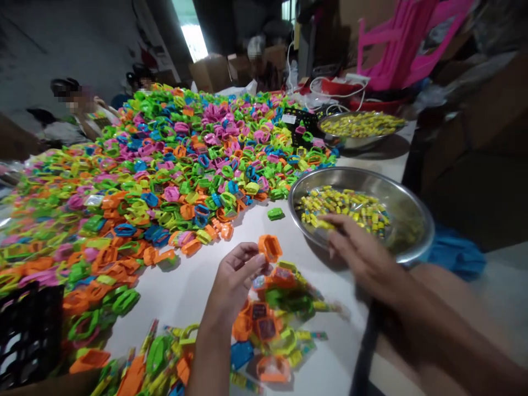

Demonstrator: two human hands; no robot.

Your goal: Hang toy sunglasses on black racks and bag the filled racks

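My left hand [236, 275] pinches an orange plastic toy watch [270, 248] between thumb and fingers, just above the white table. Over the near rim of a steel bowl [424, 220], my right hand [367, 261] has its fingers closed on a small yellow wrapped roll [325, 224]. Similar yellow rolls [350, 203] lie heaped in that bowl. Below my left hand is a small pile of orange, green and blue toy watches [266, 328], with printed yellow sticks or rolls [311, 334] among them. One green piece [275, 213] lies alone beside the bowl.
A large mound of bright plastic toy watches [185, 165] covers the table's left and far side. Farther back stands a second bowl [358, 142] of yellow rolls. A black crate [31, 330] is at lower left, a pink stool [400, 44] at upper right. People [78, 107] sit beyond the mound.
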